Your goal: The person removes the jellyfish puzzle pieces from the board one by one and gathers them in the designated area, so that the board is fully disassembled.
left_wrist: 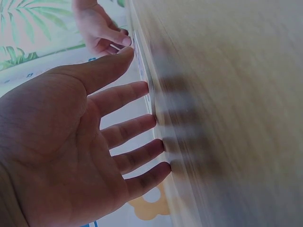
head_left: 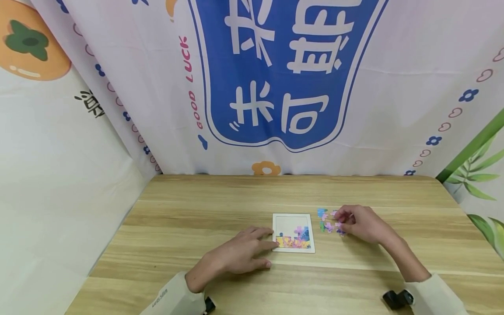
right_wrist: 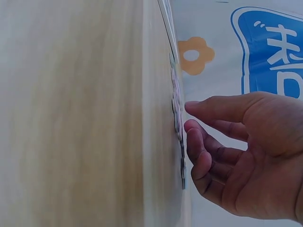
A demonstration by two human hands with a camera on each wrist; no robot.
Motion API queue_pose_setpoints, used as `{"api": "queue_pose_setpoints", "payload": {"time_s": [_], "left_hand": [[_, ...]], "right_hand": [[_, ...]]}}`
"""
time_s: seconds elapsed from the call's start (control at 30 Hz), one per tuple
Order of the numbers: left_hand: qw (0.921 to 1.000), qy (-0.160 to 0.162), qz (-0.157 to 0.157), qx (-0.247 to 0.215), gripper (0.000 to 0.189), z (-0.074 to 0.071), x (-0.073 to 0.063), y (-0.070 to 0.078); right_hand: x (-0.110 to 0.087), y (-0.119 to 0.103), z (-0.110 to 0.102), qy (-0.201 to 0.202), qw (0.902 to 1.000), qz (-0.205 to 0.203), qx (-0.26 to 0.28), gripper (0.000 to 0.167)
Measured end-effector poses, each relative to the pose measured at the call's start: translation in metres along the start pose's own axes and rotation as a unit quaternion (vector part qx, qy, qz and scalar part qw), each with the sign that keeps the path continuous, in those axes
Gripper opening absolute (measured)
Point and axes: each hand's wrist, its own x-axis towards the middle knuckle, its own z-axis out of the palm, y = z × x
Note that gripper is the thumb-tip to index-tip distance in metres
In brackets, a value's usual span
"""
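Observation:
A small white-rimmed jigsaw tray (head_left: pixel 313 238) lies on the wooden table, with joined yellow, pink and blue pieces (head_left: pixel 303 238) along its bottom and right side. My left hand (head_left: pixel 244 251) rests at the tray's left edge, its fingers stretched out and fingertips touching the rim and table. To the right of the tray lie several loose jigsaw pieces (head_left: pixel 322 213) in blue, pink, green and purple. Over their right end hovers my right hand (head_left: pixel 364 223), fingers loosely bent; in the right wrist view its thumb (right_wrist: pixel 213 108) and fingers are apart with nothing visible between them.
The table (head_left: pixel 189 210) reaches back to a printed cloth (head_left: pixel 393 109) hanging behind it. A pale cloth (head_left: pixel 59 175) hangs along the left side. Black wrist devices (head_left: pixel 397 299) sit by both sleeves.

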Motion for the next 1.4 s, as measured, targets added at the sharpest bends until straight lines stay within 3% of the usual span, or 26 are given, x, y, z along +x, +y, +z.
{"api": "queue_pose_setpoints", "payload": {"time_s": [0.57, 0.97, 1.4], "left_hand": [[1.0, -0.004, 0.001, -0.006, 0.054, 0.0, -0.001, 0.0], [1.0, -0.005, 0.005, -0.003, 0.054, 0.0, 0.001, 0.0], [1.0, -0.003, 0.003, -0.005, 0.054, -0.001, -0.001, 0.0]], "right_hand": [[0.01, -0.025, 0.017, -0.021, 0.9984, -0.048, 0.023, 0.018], [0.024, -0.038, 0.032, -0.04, 0.993, -0.109, 0.02, 0.018], [0.033, -0.049, 0.041, -0.077, 0.9907, -0.109, 0.028, 0.022]]}}
